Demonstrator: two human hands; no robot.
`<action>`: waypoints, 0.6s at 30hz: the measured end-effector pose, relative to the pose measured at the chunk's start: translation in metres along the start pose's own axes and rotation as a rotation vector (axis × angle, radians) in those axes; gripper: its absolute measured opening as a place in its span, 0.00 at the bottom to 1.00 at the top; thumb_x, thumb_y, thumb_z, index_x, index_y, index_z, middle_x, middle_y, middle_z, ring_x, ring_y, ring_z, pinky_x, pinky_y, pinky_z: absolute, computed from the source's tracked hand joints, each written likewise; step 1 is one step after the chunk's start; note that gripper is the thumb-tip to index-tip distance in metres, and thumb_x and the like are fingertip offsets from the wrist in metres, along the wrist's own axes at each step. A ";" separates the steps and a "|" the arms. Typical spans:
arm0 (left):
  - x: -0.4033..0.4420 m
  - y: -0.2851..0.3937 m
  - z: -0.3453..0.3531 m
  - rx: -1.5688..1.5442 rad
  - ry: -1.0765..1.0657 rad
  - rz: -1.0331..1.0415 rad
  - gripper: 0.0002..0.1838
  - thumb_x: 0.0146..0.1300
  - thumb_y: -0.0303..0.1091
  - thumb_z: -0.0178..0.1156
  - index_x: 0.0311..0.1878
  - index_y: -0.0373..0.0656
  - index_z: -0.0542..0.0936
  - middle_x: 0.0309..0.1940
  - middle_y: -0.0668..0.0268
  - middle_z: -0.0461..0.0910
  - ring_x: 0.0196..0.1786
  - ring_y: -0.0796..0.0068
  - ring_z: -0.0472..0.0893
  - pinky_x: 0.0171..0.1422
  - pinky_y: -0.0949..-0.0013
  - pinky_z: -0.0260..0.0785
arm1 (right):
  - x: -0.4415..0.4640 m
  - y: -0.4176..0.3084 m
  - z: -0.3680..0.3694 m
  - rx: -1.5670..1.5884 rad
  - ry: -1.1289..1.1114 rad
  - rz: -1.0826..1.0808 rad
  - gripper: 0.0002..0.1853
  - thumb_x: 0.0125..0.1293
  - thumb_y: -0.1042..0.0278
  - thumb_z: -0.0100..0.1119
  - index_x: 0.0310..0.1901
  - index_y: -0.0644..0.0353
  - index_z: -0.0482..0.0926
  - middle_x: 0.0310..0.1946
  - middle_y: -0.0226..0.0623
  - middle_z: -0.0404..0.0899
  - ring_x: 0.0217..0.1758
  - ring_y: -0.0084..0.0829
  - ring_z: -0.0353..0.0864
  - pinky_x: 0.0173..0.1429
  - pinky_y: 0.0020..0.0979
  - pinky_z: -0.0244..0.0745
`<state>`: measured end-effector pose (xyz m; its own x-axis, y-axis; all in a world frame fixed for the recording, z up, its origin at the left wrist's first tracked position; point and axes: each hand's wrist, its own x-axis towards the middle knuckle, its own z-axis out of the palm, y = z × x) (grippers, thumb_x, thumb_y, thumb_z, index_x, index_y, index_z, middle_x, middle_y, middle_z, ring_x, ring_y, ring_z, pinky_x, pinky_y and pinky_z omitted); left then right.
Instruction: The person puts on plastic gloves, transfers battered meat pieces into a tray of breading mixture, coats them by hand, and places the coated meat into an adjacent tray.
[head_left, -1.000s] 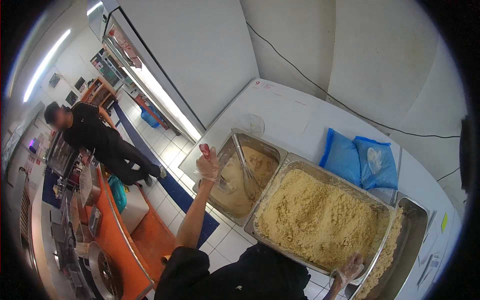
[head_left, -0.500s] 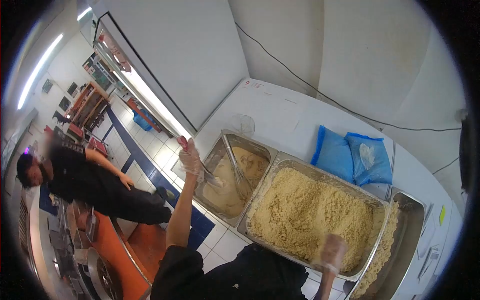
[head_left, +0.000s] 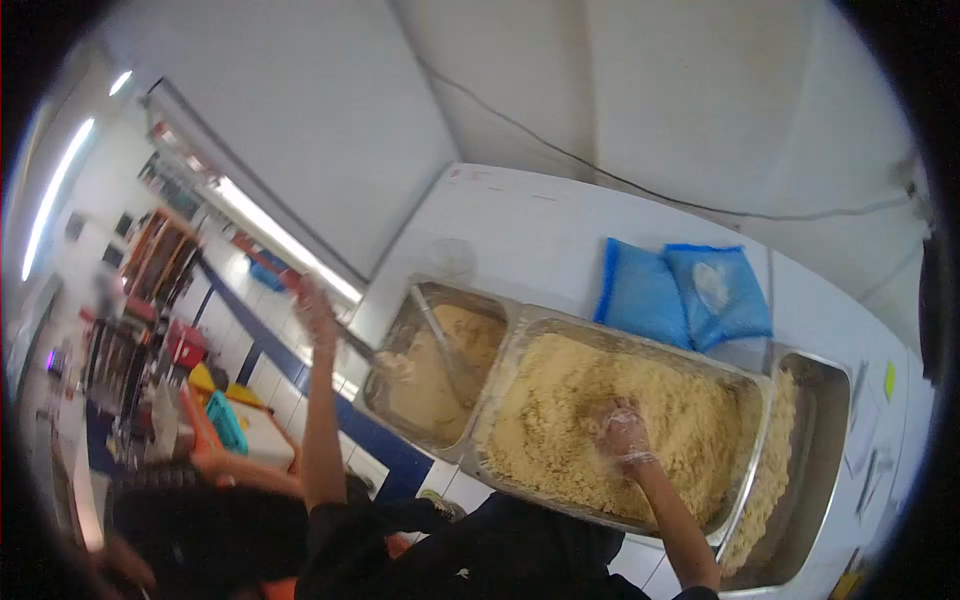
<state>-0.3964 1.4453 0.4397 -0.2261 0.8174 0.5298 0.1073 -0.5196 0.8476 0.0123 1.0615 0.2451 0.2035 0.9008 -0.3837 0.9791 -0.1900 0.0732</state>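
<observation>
Well, leftmost a co-worker (head_left: 205, 525) in dark clothes showed only as a blur. Next came the person's left hand (head_left: 316, 312), raised, fingers closed around a long tool (head_left: 358, 345) with a reddish handle; its end, carrying a pale lump, hung over the left pan (head_left: 475, 299). In that pan a whisk (head_left: 430, 318) lay in batter-like mix (head_left: 430, 400), so I judged the whisking there finished or paused. Joined to it, the middle pan (head_left: 750, 405) was well filled with yellowish crumbs (head_left: 560, 410), heaped unevenly. The right hand (head_left: 625, 435) was down among them, fingers blurred and coated; whether they gripped any, I couldn't tell. Two blue bags (head_left: 645, 295) lay behind. Rightmost, another pan (head_left: 805, 480) held crumbs along its left side only. Work on the crumbs looked under way, with plenty of both mixes left.
</observation>
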 end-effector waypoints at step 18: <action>-0.287 0.085 0.132 0.117 -0.737 0.152 0.15 0.69 0.47 0.52 0.33 0.46 0.70 0.24 0.69 0.69 0.26 0.75 0.69 0.35 0.69 0.63 | -0.084 0.089 -0.024 0.494 0.317 0.708 0.29 0.51 0.51 0.70 0.55 0.51 0.79 0.40 0.47 0.82 0.46 0.48 0.80 0.50 0.44 0.74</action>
<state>-0.1948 1.1992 0.3634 0.4997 0.7150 0.4889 0.1969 -0.6434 0.7397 0.0826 0.9781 0.3056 0.8179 0.5619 -0.1237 0.5260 -0.8174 -0.2350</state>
